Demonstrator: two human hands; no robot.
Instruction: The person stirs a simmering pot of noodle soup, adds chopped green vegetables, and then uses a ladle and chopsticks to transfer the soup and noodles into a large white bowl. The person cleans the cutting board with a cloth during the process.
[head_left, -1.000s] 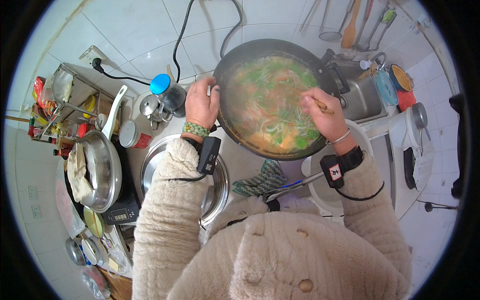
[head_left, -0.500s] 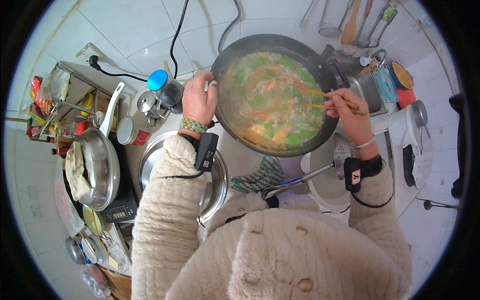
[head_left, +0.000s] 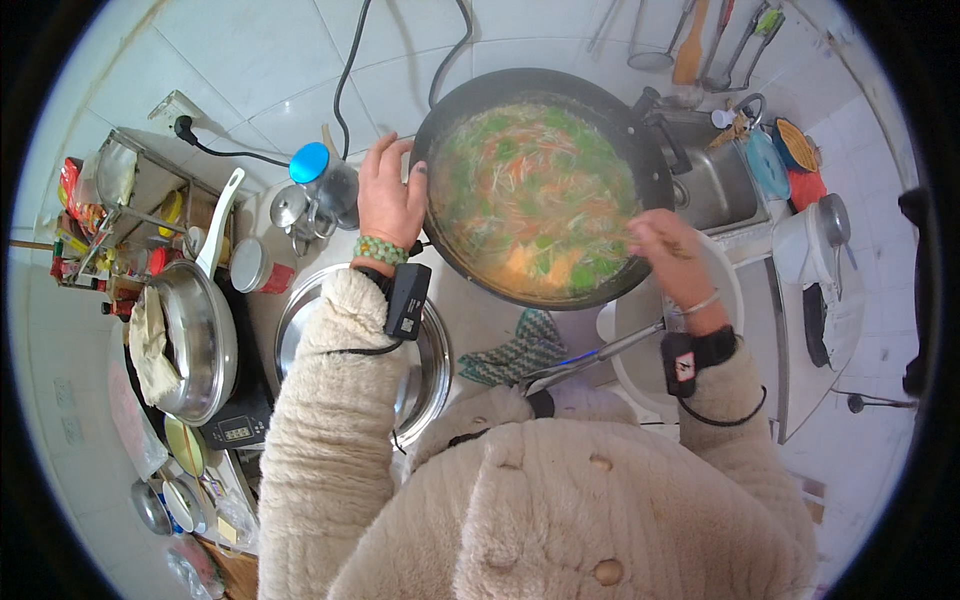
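Observation:
A large black wok (head_left: 540, 300) holds a soup (head_left: 540, 190) of pale, thin strands with green and orange pieces. My left hand (head_left: 390, 200) is beside its left rim, fingers stretched out and the thumb at the edge. At the lower right rim is my right hand (head_left: 672, 260), its fingers closed and slightly blurred. Wooden chopsticks (head_left: 681, 252) seem to be in that hand; only a short brown end shows, and the rest is hidden or smeared. A green knitted cloth (head_left: 520, 350) lies below the wok.
A steel basin (head_left: 440, 370) sits under my left forearm, a white tub (head_left: 720, 270) under my right. To the left are a blue-lidded jar (head_left: 335, 185), a lidded canister (head_left: 262, 265) and a steel pan (head_left: 210, 350). The sink (head_left: 725, 190) is right of the wok.
My right hand has moved down and left to the wok's rim. The chopsticks, plainly seen across the soup before, are now mostly out of sight. The swirling soup looks calmer.

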